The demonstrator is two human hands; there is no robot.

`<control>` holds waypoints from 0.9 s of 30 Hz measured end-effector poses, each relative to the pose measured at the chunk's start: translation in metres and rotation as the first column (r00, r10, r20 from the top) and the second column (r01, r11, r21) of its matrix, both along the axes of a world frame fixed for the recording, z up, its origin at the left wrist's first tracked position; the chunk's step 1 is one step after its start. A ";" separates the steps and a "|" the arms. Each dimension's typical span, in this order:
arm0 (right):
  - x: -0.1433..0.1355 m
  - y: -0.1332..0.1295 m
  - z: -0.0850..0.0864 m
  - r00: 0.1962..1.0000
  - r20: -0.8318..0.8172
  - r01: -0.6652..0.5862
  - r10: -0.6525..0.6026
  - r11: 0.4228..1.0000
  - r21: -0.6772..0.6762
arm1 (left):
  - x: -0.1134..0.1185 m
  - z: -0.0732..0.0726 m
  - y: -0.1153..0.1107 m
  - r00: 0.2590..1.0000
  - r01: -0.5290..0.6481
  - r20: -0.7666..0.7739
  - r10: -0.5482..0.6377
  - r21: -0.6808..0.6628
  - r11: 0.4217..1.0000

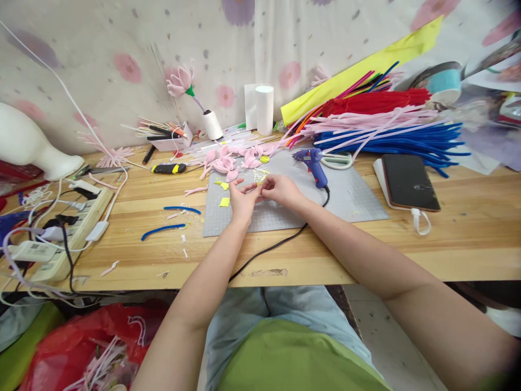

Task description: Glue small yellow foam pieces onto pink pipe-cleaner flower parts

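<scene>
My left hand (243,202) and my right hand (281,190) meet over the grey cutting mat (350,201), fingertips pinched together. What lies between the fingertips is too small and hidden to make out. Just beyond them is a bunch of thin white strands (259,174) with a yellow piece (264,159) behind it. Pink pipe-cleaner petals (224,163) are heaped at the mat's far edge. Left of my left hand lie small yellow scraps (224,202). A blue glue gun (315,167) rests on the mat to the right of my right hand, its black cord running toward the table's front edge.
Bundles of blue pipe cleaners (391,144) and red ones (374,103) lie at the back right, near a phone (409,182) on a stand. A utility knife (168,169) and cut blue pieces (163,231) lie left. A power strip (77,231) with tangled cables occupies the left edge.
</scene>
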State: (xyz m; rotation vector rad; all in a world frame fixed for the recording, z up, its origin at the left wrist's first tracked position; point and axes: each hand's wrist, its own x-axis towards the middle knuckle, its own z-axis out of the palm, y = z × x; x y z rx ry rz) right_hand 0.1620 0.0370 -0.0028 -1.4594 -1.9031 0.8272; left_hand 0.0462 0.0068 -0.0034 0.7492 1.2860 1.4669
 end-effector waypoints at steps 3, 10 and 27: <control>-0.001 -0.002 0.000 1.000 0.019 0.002 -0.002 0.999 0.037 | 0.000 0.000 0.000 1.000 -0.010 -0.007 0.010 0.009 1.000; 0.003 -0.007 0.010 1.000 -0.018 0.001 0.001 0.997 0.074 | 0.000 0.002 0.000 0.999 -0.032 0.004 0.032 0.011 0.999; 0.008 0.006 -0.001 0.855 -0.516 -0.048 0.062 0.998 0.040 | -0.006 0.006 0.001 0.994 0.050 0.095 -0.046 -0.041 0.998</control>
